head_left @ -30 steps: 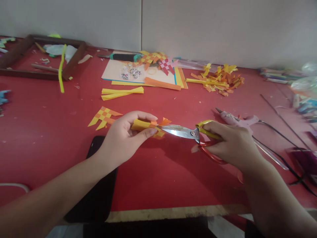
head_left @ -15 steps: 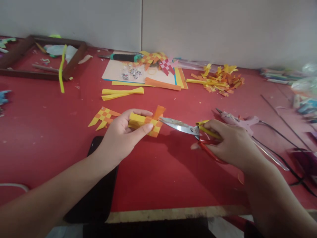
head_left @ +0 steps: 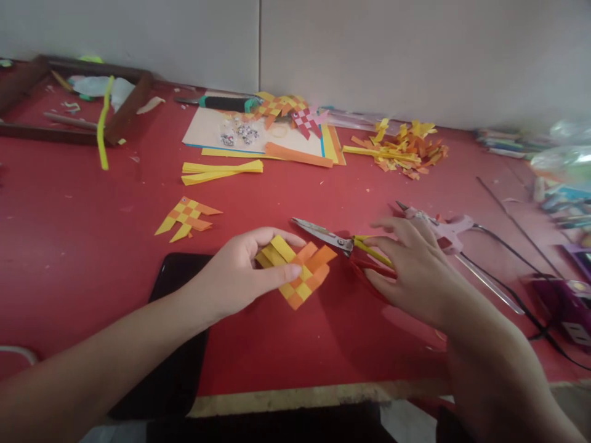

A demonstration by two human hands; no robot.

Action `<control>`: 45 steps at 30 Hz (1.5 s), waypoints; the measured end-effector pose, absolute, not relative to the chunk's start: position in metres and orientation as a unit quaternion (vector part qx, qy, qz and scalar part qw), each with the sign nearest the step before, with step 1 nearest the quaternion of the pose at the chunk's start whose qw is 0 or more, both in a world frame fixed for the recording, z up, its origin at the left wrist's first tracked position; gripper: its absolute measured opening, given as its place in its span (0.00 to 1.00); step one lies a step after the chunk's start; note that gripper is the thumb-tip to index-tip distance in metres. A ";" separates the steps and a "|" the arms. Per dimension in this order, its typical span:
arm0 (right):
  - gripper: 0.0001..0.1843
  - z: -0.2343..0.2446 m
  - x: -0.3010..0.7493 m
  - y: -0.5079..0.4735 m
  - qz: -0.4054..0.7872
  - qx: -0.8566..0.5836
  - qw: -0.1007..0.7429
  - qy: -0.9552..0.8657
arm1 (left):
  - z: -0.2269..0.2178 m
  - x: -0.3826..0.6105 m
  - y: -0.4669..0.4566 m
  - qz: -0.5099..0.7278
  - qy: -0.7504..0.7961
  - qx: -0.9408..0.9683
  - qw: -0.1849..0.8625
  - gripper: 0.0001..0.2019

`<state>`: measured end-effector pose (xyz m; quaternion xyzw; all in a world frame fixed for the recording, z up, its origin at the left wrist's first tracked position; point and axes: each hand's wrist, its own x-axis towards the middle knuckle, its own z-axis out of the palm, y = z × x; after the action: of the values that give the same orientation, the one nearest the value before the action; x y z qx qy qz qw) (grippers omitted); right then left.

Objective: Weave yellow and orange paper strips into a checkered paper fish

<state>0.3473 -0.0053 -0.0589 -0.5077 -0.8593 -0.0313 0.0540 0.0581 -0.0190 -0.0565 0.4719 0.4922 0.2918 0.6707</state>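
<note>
Pinched between the thumb and fingers of my left hand (head_left: 256,264) is a woven paper piece (head_left: 300,284) in yellow and orange checks, its strip ends sticking out at the upper left and right. My right hand (head_left: 406,261) has its fingers spread above the handles of the scissors (head_left: 323,234), whose yellow and red grips are partly covered by it. The blades are closed and point left, just beyond the woven piece. A finished woven paper fish (head_left: 187,215) lies on the red table to the left of my left hand.
A black phone-like slab (head_left: 180,344) lies under my left forearm. A pink glue gun (head_left: 443,231) with a black cord lies at right. Further back are yellow strips (head_left: 221,171), paper scraps (head_left: 406,151), stacked sheets (head_left: 207,132) and a brown wooden frame (head_left: 124,123).
My right hand has loosened its grip on the scissors, its fingers now spread over the handles. My left hand has turned the woven piece and brought it lower and slightly right.
</note>
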 end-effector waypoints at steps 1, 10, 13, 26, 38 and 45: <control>0.13 -0.058 0.348 -0.005 -0.009 -0.514 0.062 -0.856 | -0.056 0.059 -0.020 0.275 0.480 0.479 0.682 0.17; 0.06 -0.031 0.306 -0.025 0.273 -0.441 0.228 -0.824 | -0.056 0.065 -0.023 0.229 0.457 0.521 0.684 0.15; 0.08 -0.033 0.290 -0.033 0.321 -0.411 0.233 -0.821 | -0.056 0.066 -0.022 0.231 0.443 0.527 0.687 0.13; 0.04 -0.045 0.279 -0.030 0.362 -0.407 0.273 -0.793 | -0.055 0.067 -0.024 0.215 0.438 0.539 0.686 0.16; 0.07 -0.048 0.276 -0.031 0.271 -0.378 0.295 -0.835 | -0.055 0.067 -0.026 0.186 0.455 0.555 0.671 0.15; 0.06 -0.052 0.305 -0.011 0.037 -0.545 0.293 -0.785 | -0.057 0.065 -0.024 0.197 0.472 0.545 0.664 0.18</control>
<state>0.3050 -0.0109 -0.0524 -0.5447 -0.7851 0.0372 0.2926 0.0646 -0.0237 -0.0569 0.5455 0.4716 0.1970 0.6643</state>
